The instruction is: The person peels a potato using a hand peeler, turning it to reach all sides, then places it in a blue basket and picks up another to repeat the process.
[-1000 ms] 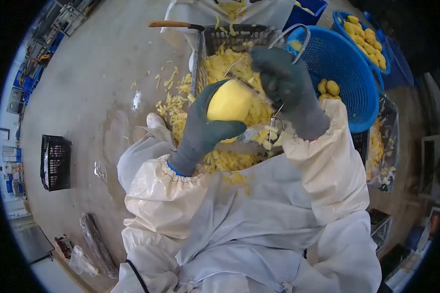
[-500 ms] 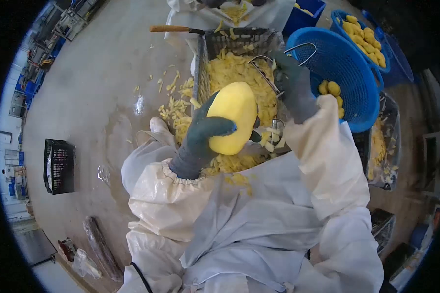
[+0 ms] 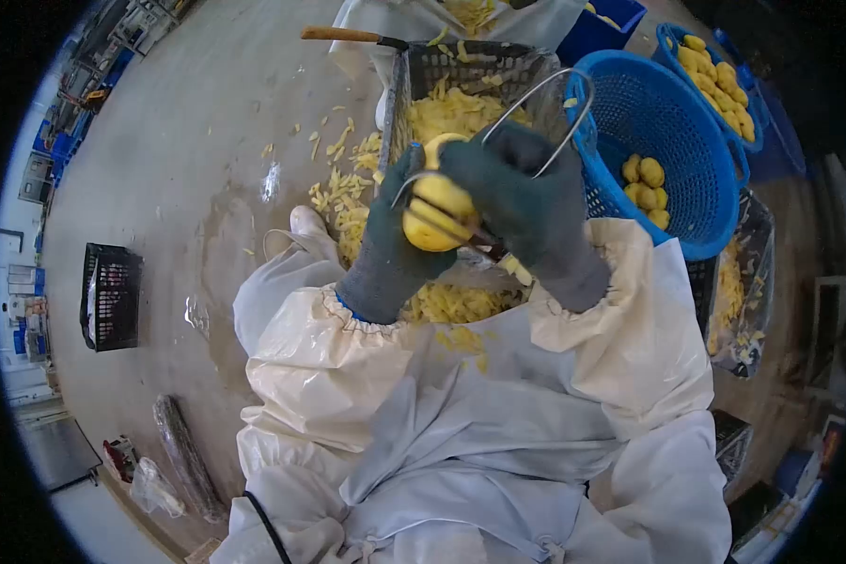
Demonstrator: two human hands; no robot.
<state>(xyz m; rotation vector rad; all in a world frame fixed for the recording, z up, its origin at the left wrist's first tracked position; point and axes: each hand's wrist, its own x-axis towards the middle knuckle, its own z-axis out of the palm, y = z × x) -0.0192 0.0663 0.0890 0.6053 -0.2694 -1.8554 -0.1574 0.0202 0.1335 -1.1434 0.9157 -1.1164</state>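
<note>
The right hand (image 3: 526, 193) hides the grip of the peeler (image 3: 486, 245); the left hand (image 3: 385, 246) covers part of the potato (image 3: 427, 233). The apron (image 3: 498, 404) hides the near edge of the crate (image 3: 487, 62). The top edge crops a co-worker (image 3: 371, 26).

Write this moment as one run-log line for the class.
left hand: grips peeled potato | right hand: holds peeler across it | below: crate with peelings | beside crate: blue basket, unpeeled potatoes inside

Food-processing workroom: blue potato baskets (image 3: 663, 113), crate (image 3: 522, 68) of peelings (image 3: 446, 113)
</note>
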